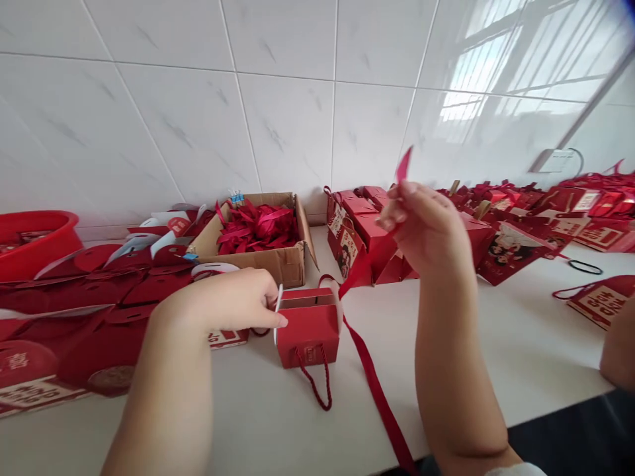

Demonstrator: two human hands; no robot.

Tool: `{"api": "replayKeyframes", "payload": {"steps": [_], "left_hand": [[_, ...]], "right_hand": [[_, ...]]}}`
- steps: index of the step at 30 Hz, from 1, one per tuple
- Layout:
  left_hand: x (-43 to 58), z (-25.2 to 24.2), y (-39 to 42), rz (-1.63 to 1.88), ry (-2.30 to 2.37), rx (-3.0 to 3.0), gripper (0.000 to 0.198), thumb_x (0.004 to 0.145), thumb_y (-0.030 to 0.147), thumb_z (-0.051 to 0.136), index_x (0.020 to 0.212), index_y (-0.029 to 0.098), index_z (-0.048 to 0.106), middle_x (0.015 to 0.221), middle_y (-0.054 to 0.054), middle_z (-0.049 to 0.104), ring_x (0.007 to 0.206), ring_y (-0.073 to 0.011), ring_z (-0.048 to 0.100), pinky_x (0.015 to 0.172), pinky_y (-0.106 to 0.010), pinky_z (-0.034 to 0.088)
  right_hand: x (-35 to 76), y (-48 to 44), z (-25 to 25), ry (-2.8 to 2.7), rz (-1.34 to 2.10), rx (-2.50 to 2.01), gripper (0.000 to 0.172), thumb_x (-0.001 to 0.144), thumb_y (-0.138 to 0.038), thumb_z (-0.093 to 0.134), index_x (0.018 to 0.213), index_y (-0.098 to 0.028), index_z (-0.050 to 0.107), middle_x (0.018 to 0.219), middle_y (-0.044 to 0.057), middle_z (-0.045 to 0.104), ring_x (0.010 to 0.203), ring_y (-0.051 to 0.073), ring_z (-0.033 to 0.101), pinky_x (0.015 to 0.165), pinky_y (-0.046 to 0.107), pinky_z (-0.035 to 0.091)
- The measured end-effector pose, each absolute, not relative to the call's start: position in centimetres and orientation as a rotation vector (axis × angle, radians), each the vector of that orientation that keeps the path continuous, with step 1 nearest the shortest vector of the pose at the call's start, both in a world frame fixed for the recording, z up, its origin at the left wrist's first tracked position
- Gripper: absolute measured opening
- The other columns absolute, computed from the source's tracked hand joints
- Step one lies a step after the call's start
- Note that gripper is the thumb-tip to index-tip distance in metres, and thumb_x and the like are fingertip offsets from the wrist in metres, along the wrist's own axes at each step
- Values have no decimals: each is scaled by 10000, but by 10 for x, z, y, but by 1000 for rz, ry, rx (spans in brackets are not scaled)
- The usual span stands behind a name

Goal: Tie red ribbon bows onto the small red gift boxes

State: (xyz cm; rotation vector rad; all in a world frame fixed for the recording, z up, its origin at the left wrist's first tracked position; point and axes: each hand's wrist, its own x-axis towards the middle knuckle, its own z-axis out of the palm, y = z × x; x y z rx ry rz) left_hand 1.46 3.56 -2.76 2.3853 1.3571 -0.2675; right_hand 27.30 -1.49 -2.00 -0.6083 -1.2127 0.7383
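Observation:
A small red gift box [306, 330] stands upright on the white table, its top partly folded in and a twisted red cord handle hanging down its front. My left hand [253, 301] grips the box's left side, thumb in front and fingers at the side and behind. Raised up to the right, my right hand [421, 215] pinches a red ribbon [370, 261] near its end, the tip sticking up above the fingers. From there the ribbon slants down to the box's right side. Another length trails from the box toward the table's front edge.
A cardboard carton [292, 264] full of red ribbons stands behind the box. Folded red boxes [99, 317] line the left, near a red plastic basin [54, 231]. Finished-looking red boxes [364, 228] fill the back right. Another person's arm [619, 350] shows at the right edge.

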Motion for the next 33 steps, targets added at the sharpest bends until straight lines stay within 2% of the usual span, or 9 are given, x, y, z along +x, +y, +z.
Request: {"api": "replayKeyframes", "payload": {"steps": [4, 7, 10, 16, 19, 24, 33], "left_hand": [[25, -25, 41, -295, 1425, 2367, 275, 723, 449, 519, 643, 199, 603, 645, -24, 631, 504, -133, 482, 452, -266, 235], [24, -30, 50, -241, 1441, 2429, 298, 741, 470, 491, 663, 200, 591, 669, -26, 621, 539, -144, 491, 466, -273, 232], [25, -30, 51, -278, 1393, 2406, 303, 725, 499, 509, 712, 212, 605, 733, -22, 655, 605, -167, 545, 480, -266, 277], [33, -27, 45, -388, 1456, 2311, 370, 681, 558, 544, 793, 211, 608, 837, -51, 683, 650, -202, 585, 507, -276, 346], [34, -33, 49, -387, 1487, 2312, 420, 696, 615, 502, 756, 206, 581, 795, -67, 671, 622, -210, 569, 491, -291, 328], [33, -37, 52, -397, 1457, 2328, 427, 702, 627, 491, 697, 203, 540, 749, -63, 651, 583, -195, 537, 481, -292, 315], [33, -29, 45, -416, 1417, 2264, 409, 698, 600, 513, 692, 196, 579, 709, -56, 664, 569, -186, 543, 486, -284, 332]], "right_hand": [[265, -21, -16, -1224, 814, -609, 265, 849, -334, 584, 626, -199, 539, 524, -53, 373, 453, 71, 392, 464, 224, 348], [252, -21, -17, -1405, 915, -758, 312, 857, -350, 565, 601, -178, 517, 509, -43, 400, 449, 68, 362, 440, 223, 276], [238, -17, -22, -1622, 936, -1033, 358, 865, -368, 546, 578, -163, 484, 542, -28, 429, 472, 64, 355, 440, 224, 244], [225, -3, -35, -2059, 989, -1451, 386, 843, -372, 513, 552, -183, 343, 545, -48, 287, 483, 68, 234, 447, 244, 191], [221, 4, -41, -2157, 935, -1599, 396, 841, -363, 482, 547, -192, 280, 530, -48, 256, 476, 75, 216, 439, 255, 172], [213, 11, -47, -2184, 919, -1628, 377, 828, -319, 479, 537, -186, 281, 525, -44, 272, 470, 74, 234, 446, 252, 188], [216, 8, -46, -2138, 871, -1608, 438, 852, -458, 459, 564, -196, 258, 538, -46, 239, 480, 76, 212, 447, 258, 166]]}}
